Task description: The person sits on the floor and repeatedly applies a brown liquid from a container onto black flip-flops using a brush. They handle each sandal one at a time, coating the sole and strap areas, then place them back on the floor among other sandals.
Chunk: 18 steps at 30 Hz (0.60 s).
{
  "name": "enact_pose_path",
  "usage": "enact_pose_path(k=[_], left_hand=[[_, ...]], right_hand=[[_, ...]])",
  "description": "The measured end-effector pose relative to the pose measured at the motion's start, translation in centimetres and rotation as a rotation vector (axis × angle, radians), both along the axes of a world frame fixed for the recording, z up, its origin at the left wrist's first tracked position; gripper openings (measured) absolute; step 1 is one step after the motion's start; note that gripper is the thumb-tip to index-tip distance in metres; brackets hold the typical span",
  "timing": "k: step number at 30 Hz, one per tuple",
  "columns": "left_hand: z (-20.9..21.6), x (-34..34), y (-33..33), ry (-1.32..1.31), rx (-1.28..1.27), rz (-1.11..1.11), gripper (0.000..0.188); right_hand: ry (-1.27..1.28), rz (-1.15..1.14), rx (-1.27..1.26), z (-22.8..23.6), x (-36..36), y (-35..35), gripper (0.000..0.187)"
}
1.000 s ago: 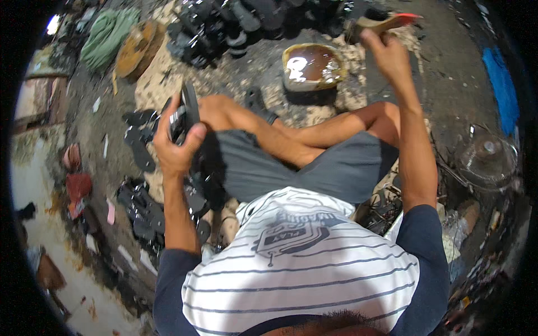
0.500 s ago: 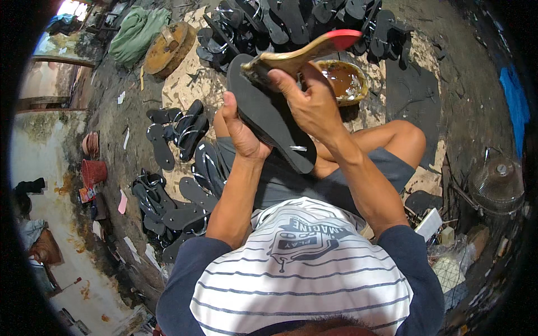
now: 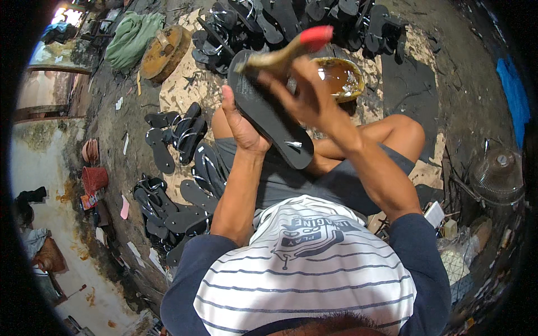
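My left hand (image 3: 245,123) is closed on the left edge of a black sandal sole (image 3: 270,115), thumb along its side, and keeps it tilted above my lap. Wet-looking streaks shine on the sole's upper half, and a small white piece lies near its lower end. In my right hand (image 3: 314,92), smeared by motion, is a wooden-handled brush (image 3: 280,56) with a red tip. Its working end is over the sole's upper end; whether its bristles touch cannot be made out. Just right of that hand stands a yellow-rimmed bowl (image 3: 361,84) of brown, glossy liquid.
Black sandals (image 3: 272,25) crowd the far side, and more sandals (image 3: 168,204) lie to my left. A round wooden block (image 3: 164,54) sits at the far left beside a green cloth (image 3: 133,42). To the right are a black sheet (image 3: 412,95) and a fan (image 3: 496,173).
My right hand has swung the brush, its red tip moving left. The sole's upper face looks shinier and more streaked, while my left hand stays in nearly the same place.
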<state>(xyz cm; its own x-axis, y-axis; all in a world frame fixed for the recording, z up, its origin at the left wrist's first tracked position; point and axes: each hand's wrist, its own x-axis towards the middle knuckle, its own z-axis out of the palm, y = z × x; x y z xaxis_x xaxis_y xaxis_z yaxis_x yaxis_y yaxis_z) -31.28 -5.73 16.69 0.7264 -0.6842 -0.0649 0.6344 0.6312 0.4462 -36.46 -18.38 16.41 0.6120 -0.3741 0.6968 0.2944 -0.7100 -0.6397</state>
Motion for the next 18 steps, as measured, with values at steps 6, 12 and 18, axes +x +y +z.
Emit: enact_pose_path(k=[6,12,18], left_hand=[[0.5,-2.4,1.8,-0.038,0.118,-0.085,0.077],[-4.0,-5.1,6.6,0.322,0.234,-0.325,0.084],[-3.9,-9.7,7.5,0.024,0.583,-0.295,0.076]], right_hand=[[0.547,-0.111,0.114,-4.1,0.4,-8.5,0.04],[0.906,-0.378,-0.111,-12.9,-3.9,-12.9,0.044],[0.397,-0.404,-0.195,-10.8,-3.6,-15.0,0.029]])
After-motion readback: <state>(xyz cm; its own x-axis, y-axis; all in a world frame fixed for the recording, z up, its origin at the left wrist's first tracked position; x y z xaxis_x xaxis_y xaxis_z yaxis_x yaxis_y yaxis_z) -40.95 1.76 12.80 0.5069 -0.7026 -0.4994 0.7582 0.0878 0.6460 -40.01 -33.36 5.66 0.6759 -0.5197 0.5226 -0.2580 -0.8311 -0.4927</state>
